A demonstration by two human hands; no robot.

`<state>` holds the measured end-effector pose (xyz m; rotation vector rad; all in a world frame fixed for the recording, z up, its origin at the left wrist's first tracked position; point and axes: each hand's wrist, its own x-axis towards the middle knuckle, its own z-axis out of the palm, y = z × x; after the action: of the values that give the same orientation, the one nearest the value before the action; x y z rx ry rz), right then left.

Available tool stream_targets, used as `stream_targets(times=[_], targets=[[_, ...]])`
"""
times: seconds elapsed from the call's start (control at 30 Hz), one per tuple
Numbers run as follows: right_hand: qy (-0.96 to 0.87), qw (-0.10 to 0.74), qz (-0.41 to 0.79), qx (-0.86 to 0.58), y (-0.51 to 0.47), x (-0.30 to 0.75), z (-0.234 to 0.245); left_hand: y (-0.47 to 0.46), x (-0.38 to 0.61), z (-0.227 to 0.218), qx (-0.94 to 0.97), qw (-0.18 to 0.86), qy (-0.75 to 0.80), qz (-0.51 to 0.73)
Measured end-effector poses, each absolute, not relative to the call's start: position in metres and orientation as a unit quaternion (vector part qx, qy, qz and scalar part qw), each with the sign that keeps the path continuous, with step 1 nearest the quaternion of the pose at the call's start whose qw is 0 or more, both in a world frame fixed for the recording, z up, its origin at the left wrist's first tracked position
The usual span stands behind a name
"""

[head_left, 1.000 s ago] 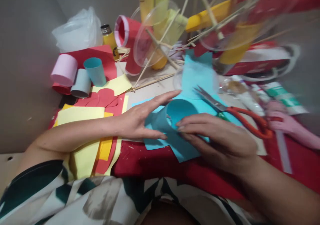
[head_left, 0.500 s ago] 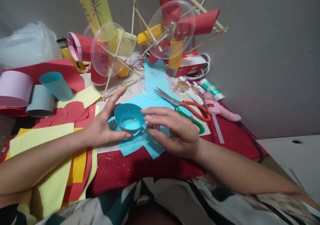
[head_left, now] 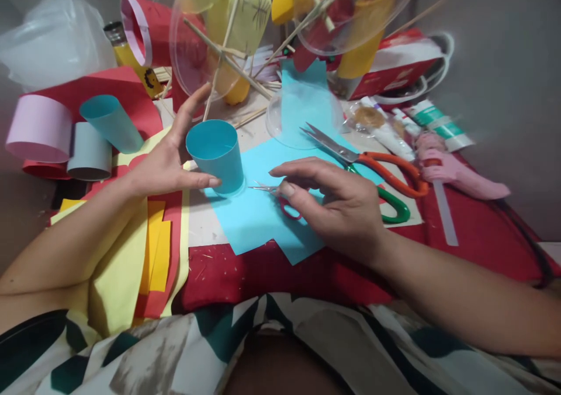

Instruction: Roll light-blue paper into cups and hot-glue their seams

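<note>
A blue paper cup (head_left: 217, 154) stands upright on a light blue paper sheet (head_left: 258, 214). My left hand (head_left: 169, 155) is beside it on the left, fingers spread, thumb tip touching the cup's lower side. My right hand (head_left: 337, 199) lies on the blue sheet to the right of the cup, its fingers curled round a small pair of scissors with red handles (head_left: 280, 195), whose thin blades point left toward the cup.
Large orange-and-green scissors (head_left: 372, 167) lie behind my right hand. Paper rolls (head_left: 74, 135) sit at the left, yellow and red sheets (head_left: 153, 249) under my left arm. Behind stand a stick-and-plastic-lid structure (head_left: 232, 50), glue tubes (head_left: 421, 120) and a pink glue gun (head_left: 460, 170).
The blue cup went from lying tilted between both hands to standing upright by my left hand. My right hand left the cup and now grips the small scissors. The camera moved closer.
</note>
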<state>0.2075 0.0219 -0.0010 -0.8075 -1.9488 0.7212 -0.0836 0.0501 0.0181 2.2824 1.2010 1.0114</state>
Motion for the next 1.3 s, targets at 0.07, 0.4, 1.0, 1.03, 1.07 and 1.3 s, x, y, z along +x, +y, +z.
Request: stream_targets(times=[0.07,0.4,1.0,1.03,1.07,1.3], targets=[[-0.798,0.42,0.276,-0.332,0.023,0.208,0.0,0.049,-0.083,0.025,0.822,0.222,0.415,0.32],[-0.897,0.3,0.177,-0.272,0.034,0.224,-0.006,0.053,-0.092,0.032,0.861,0.202,0.399,0.243],[-0.917,0.227,0.078,-0.318,0.01,0.239,-0.031,0.087,-0.116,-0.001,0.872,0.154,0.298,0.356],[-0.921,0.234,0.094,-0.298,0.01,0.238,-0.031,0.086,-0.114,-0.001,0.861,0.161,0.303,0.375],[-0.923,0.246,0.105,-0.277,0.01,0.238,-0.031,0.084,-0.111,0.0,0.847,0.162,0.315,0.397],[-0.836,0.335,0.0,-0.434,0.025,0.312,-0.004,0.052,-0.085,0.025,0.682,0.25,0.554,0.406]])
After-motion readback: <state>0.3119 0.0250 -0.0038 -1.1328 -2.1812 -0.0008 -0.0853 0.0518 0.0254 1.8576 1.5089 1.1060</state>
